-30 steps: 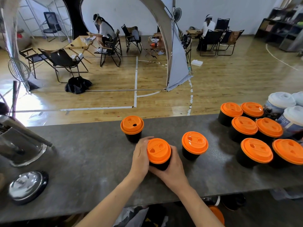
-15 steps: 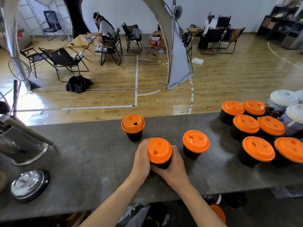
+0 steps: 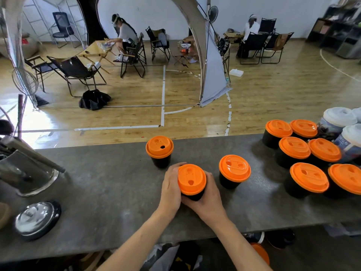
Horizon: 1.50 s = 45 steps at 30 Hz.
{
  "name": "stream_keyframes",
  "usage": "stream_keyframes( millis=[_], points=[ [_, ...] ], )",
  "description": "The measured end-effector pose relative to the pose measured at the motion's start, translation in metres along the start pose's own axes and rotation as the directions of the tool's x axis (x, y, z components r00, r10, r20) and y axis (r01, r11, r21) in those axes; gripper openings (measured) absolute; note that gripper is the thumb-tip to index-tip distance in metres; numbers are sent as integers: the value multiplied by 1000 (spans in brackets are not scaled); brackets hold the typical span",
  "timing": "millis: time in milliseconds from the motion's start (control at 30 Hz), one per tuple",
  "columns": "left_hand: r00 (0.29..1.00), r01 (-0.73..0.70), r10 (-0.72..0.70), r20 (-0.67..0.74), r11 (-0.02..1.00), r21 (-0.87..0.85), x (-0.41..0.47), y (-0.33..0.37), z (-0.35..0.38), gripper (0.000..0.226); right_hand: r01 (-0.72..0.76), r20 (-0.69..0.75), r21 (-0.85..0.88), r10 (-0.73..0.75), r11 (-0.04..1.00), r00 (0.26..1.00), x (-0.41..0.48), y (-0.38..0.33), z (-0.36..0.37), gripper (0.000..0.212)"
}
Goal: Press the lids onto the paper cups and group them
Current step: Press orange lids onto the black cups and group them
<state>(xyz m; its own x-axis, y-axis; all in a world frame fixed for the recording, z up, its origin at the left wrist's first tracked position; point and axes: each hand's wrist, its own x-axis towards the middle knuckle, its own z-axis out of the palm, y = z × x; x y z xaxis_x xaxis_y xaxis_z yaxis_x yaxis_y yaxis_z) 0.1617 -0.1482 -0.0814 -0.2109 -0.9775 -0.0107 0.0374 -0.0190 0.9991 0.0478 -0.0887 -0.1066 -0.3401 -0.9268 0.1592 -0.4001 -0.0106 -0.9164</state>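
A black paper cup with an orange lid (image 3: 191,179) stands on the grey counter (image 3: 109,184), held from both sides. My left hand (image 3: 171,189) wraps its left wall and my right hand (image 3: 207,200) cups its right and near side. A second lidded cup (image 3: 159,148) stands just behind it, and a third lidded cup (image 3: 234,169) stands to its right. At the far right, several lidded cups (image 3: 304,165) form a tight group.
White-lidded printed cups (image 3: 343,124) stand behind the group at the right edge. A steel container (image 3: 25,171) and a round metal lid (image 3: 37,218) lie at the left. The counter's far edge drops to a wooden floor with chairs and seated people.
The lid's drinking hole has turned from the far side toward me, so the cup has been rotated between my hands. Both hands stay around it in the same spot.
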Motion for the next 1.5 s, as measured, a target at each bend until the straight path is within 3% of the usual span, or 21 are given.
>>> stream_keyframes(
  millis=[67,133,267,333,467,567,767,933,1067,1267,1500],
  points=[
    [995,-34,35,-97,999,12,-8,-7,2,43,-15,10,-11,15,1000,1000,0,0,0,84],
    [994,-34,39,-98,998,44,-3,-9,0,43,-28,21,-19,29,999,999,0,1,-1,80],
    [987,92,-99,130,994,57,19,5,-8,41,-35,19,-12,35,999,999,2,2,-3,77],
    [982,88,-96,164,995,55,21,9,-8,43,-29,15,-10,29,1000,999,2,1,-1,76],
    [999,8,-8,34,1000,2,6,3,-2,44,-13,4,5,13,1000,1000,1,-1,1,85],
    [999,17,-19,-43,999,-33,-4,-4,4,40,-26,9,4,26,1000,1000,0,0,0,85],
    [982,141,-141,127,990,11,13,11,2,41,-20,47,24,18,1000,999,2,1,-3,80],
    [997,75,-75,27,997,-6,4,6,2,39,29,12,26,-29,999,999,0,-1,0,88],
    [998,41,-43,-50,999,-34,-5,-5,4,44,-24,23,8,24,1000,999,1,1,-1,84],
    [975,132,-144,170,988,82,17,10,-6,42,-20,29,7,20,1000,999,2,3,-3,78],
    [993,116,-116,-24,993,-1,2,2,2,38,-18,19,29,17,999,1000,1,-1,-2,86]
  ],
)
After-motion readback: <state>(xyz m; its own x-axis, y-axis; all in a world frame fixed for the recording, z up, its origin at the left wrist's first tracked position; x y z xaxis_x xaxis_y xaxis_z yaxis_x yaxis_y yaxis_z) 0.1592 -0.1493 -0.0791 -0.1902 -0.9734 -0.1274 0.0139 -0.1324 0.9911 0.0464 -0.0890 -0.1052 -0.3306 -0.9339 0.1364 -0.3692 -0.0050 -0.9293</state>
